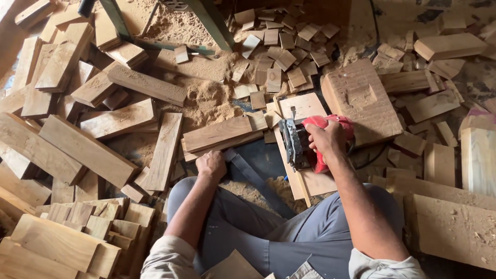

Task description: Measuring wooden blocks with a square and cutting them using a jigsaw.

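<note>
The right hand (326, 138), right of the frame's centre, is clenched around the handle of a red circular saw (315, 142), fingers wrapped over the top of its housing. The saw sits on a pale board (302, 106) that runs from the middle of the frame down toward the person's knee, its metal guard and base on the left side of the tool. The blade itself is hard to make out behind the guard.

The left hand (211, 164), just left of centre, is closed in a loose fist, knuckles up, resting at the near edge of a stacked pair of planks (219, 134); whether it grips anything cannot be told. Just beside it a dark flat strap (256, 181) runs diagonally down to the lower middle.

No packages, labels or signs show. A thick scored wooden block (361, 101) lies just right of the saw. Small square offcuts (281, 46) are scattered across the upper middle, a sawdust heap (206, 98) lies left of them, and long planks (85, 150) fill the left side. The person's grey trousers (289, 232) occupy the bottom centre, cut off by the frame edge.
</note>
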